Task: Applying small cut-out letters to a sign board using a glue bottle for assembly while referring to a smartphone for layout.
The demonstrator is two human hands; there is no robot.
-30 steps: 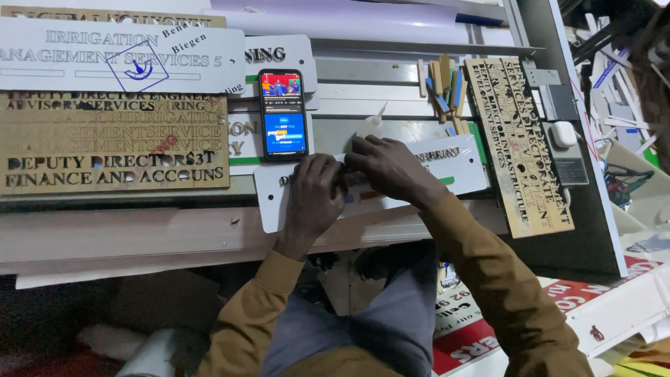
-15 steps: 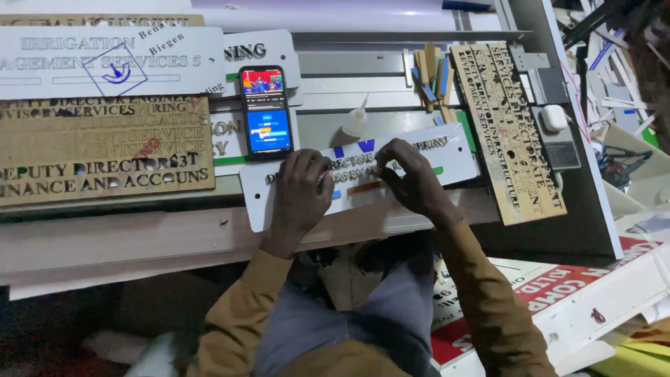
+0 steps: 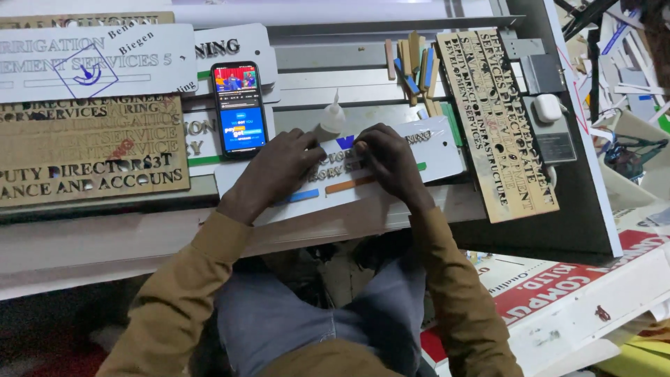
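Item one: white sign plate (image 3: 433,150), lying flat at the front of the worktop (image 3: 314,223), raised lettering partly covered. My left hand (image 3: 276,171) rests palm-down on its left part, fingers spread; my right hand (image 3: 391,160) presses fingertips onto the letters, gripping nothing I can make out. Orange strip (image 3: 349,185) and blue strip (image 3: 303,196) lie on the plate. Behind: glue bottle (image 3: 333,120), lit smartphone (image 3: 239,108). Right: brown letter stencil (image 3: 495,119).

Both forearms in tan sleeves reach forward from the lap, elbows bent and spread. The left hand (image 3: 276,171) lies palm down, fingers curled forward. The right hand (image 3: 391,164) sits just beside it, knuckles raised, fingertips pressed down and angled toward the left
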